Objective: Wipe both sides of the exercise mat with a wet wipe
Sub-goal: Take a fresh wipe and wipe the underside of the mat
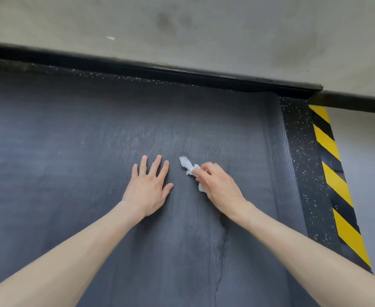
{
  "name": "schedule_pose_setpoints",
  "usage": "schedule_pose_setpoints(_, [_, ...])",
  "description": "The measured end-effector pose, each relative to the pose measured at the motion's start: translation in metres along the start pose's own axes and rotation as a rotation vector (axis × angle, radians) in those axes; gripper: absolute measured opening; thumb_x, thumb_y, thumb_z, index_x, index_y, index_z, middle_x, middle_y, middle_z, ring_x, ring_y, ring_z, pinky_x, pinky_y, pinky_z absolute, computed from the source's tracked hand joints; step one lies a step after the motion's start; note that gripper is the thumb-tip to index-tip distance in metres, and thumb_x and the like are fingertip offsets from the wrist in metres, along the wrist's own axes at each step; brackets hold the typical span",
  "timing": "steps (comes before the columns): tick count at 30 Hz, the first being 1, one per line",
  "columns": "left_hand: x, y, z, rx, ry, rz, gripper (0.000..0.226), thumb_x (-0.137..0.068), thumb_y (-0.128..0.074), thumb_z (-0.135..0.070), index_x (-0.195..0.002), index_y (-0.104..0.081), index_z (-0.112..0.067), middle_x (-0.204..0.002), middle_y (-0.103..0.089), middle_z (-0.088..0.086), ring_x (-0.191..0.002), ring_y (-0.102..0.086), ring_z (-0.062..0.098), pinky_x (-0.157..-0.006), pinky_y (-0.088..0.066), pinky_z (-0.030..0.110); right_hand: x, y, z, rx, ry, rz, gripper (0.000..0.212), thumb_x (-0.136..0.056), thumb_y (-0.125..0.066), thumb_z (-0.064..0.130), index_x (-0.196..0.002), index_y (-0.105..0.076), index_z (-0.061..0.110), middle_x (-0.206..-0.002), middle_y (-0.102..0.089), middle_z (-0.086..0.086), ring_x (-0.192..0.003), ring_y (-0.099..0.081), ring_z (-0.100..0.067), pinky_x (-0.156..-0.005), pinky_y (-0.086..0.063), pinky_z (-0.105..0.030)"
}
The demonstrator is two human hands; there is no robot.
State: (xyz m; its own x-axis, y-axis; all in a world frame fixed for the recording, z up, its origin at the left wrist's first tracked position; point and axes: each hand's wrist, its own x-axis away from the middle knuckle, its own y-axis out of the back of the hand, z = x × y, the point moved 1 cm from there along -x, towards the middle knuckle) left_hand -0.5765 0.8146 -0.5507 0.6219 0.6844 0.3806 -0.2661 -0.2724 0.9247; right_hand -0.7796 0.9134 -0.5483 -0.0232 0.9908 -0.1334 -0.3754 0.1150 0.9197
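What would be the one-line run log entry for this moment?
left hand: flat on exercise mat, fingers spread | right hand: grips crumpled wet wipe | upper face: ribbed | right edge: yellow-black striped tape

Crumpled wet wipe (187, 166) in right hand (217, 185) (on exercise mat (71, 151))

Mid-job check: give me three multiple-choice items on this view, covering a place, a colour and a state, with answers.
1. The wet wipe is: A) pinched in the right hand B) in a bucket C) on a hook.
2. The striped tape beside the exercise mat is: A) red and white B) yellow and black C) blue.
3. The left hand is: A) a fist B) flat, fingers spread C) holding a bottle.
A: it sticks out of curled fingers. B: stripes alternate those colours. B: palm down on the exercise mat.
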Motion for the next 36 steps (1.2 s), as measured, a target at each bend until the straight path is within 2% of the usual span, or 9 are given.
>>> schedule_pose_setpoints(4, [0.001,0.000,0.007,-0.006,-0.019,-0.064,0.073,-0.100,-0.015,-0.058,-0.155,-0.035,-0.015,-0.160,-0.033,0.012,-0.145,-0.028,0.046,-0.112,-0.032,0.060,0.008,-0.007,-0.001,-0.007,0.016,0.018,0.046,-0.091,-0.065,0.009,-0.133,-0.050,0.020,-0.102,-0.053,0.001,-0.083,-0.047,-0.018,-0.063,-0.051,-0.032])
schedule_pose_setpoints(6, [0.000,-0.004,0.011,-0.004,-0.038,-0.095,0.070,-0.100,-0.020,-0.056,-0.152,-0.041,-0.014,-0.157,-0.039,0.012,-0.144,-0.031,0.043,-0.113,-0.031,0.061,0.000,-0.011,-0.005,-0.017,0.008,0.023,0.038,-0.090,-0.060,0.006,-0.126,-0.053,0.017,-0.097,-0.051,-0.001,-0.079,-0.045,-0.020,-0.063,-0.052,-0.038])
schedule_pose_setpoints(9, [-0.001,-0.009,0.012,0.000,-0.063,-0.107,0.070,-0.101,-0.017,-0.057,-0.155,-0.034,-0.015,-0.161,-0.031,0.011,-0.151,-0.021,0.036,-0.118,-0.025,0.058,-0.022,-0.012,-0.018,-0.066,-0.014,0.059,0.014,-0.085,-0.058,0.000,-0.097,-0.060,0.008,-0.091,-0.049,-0.007,-0.074,-0.046,-0.026,-0.058,-0.048,-0.047])
schedule_pose_setpoints(12, [-0.003,-0.013,0.013,-0.001,-0.076,-0.127,0.069,-0.103,-0.017,-0.056,-0.156,-0.032,-0.013,-0.162,-0.029,0.014,-0.152,-0.019,0.036,-0.119,-0.025,0.059,-0.062,-0.003,-0.039,-0.120,-0.166,-0.048,0.008,-0.087,-0.061,-0.001,-0.084,-0.060,0.006,-0.086,-0.051,-0.007,-0.072,-0.050,-0.026,-0.062,-0.047,-0.048])
schedule_pose_setpoints(15, [-0.004,-0.016,0.013,0.019,-0.077,-0.141,0.070,-0.103,-0.016,-0.056,-0.158,-0.028,-0.014,-0.163,-0.026,0.013,-0.152,-0.017,0.036,-0.119,-0.022,0.059,-0.070,0.002,-0.038,-0.171,-0.256,-0.064,0.012,-0.095,-0.056,0.005,-0.083,-0.058,0.006,-0.085,-0.052,-0.005,-0.073,-0.051,-0.024,-0.067,-0.047,-0.047])
schedule_pose_setpoints(21, [-0.050,0.006,0.019,0.087,0.019,-0.181,0.071,-0.100,-0.006,-0.057,-0.161,-0.017,-0.021,-0.168,-0.013,0.005,-0.153,-0.009,0.039,-0.120,-0.016,0.060,0.015,-0.007,0.002,-0.202,0.035,0.132,0.017,-0.099,-0.043,0.019,-0.092,-0.055,0.011,-0.092,-0.050,-0.004,-0.079,-0.047,-0.021,-0.069,-0.041,-0.033])
schedule_pose_setpoints(26, [-0.076,0.013,0.010,0.050,0.071,-0.124,0.079,-0.091,0.009,-0.058,-0.161,0.003,-0.023,-0.169,0.004,0.004,-0.152,0.004,0.044,-0.121,-0.005,0.062,-0.040,-0.014,-0.021,-0.112,0.051,0.069,0.009,-0.088,-0.057,0.001,-0.094,-0.059,0.007,-0.094,-0.052,-0.008,-0.082,-0.052,-0.027,-0.072,-0.046,-0.038])
schedule_pose_setpoints(31, [-0.073,0.015,0.010,0.020,0.073,-0.111,0.078,-0.093,0.009,-0.059,-0.161,-0.001,-0.022,-0.169,-0.004,0.006,-0.152,-0.002,0.046,-0.121,-0.013,0.061,-0.120,-0.001,-0.062,-0.070,-0.212,-0.078,0.016,-0.102,-0.049,0.018,-0.098,-0.061,0.009,-0.099,-0.053,-0.003,-0.086,-0.054,-0.022,-0.075,-0.046,-0.034])
schedule_pose_setpoints(36, [-0.078,0.015,0.012,0.037,0.068,-0.140,0.071,-0.100,-0.015,-0.058,-0.159,-0.027,-0.020,-0.163,-0.030,0.008,-0.147,-0.023,0.048,-0.114,-0.025,0.066,-0.080,-0.002,-0.042,-0.121,-0.128,-0.039,0.007,-0.095,-0.056,0.008,-0.089,-0.059,0.008,-0.090,-0.051,-0.005,-0.076,-0.052,-0.025,-0.067,-0.045,-0.040])
